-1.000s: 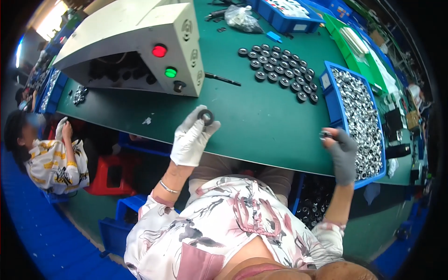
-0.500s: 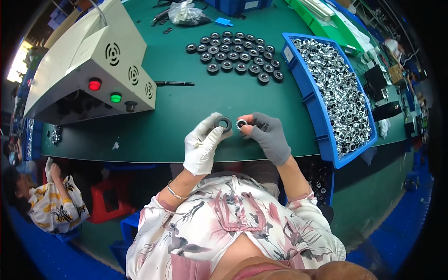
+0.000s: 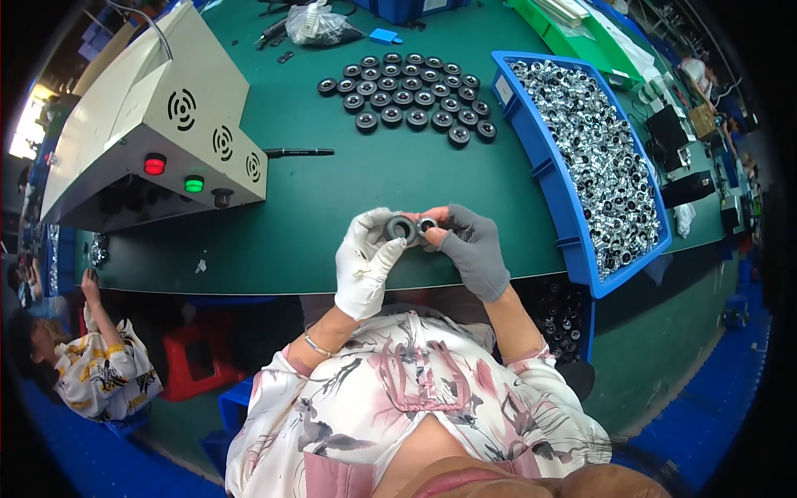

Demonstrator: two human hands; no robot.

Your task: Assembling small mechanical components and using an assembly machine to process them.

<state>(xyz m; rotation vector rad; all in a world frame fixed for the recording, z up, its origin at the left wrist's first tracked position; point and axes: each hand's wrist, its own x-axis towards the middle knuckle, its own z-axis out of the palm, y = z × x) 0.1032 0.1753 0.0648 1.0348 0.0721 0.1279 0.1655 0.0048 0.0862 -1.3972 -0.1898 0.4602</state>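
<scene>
In a white glove, my left hand (image 3: 364,261) grips a dark grey ring (image 3: 400,229) between thumb and fingers, its round opening turned toward me. Right beside it, my right hand (image 3: 471,249), in a grey glove with bare fingertips, pinches a small silver fitting with a black centre (image 3: 427,225). The two parts are side by side, close together or touching; which of these I cannot tell. Both hands are over the near edge of the green table (image 3: 307,195). Farther back lie several black wheels with silver centres (image 3: 416,119), grouped in loose rows.
A blue bin (image 3: 544,170) full of shiny silver fittings stands on the right. At the left is a beige machine (image 3: 124,124) with red and green lights. A black pen (image 3: 300,152) lies near it. Another person (image 3: 104,365) sits at the lower left.
My hands have come closer together, bringing the ring and the silver fitting side by side. The view has shifted slightly. The other person's arm has reached up toward the table.
</scene>
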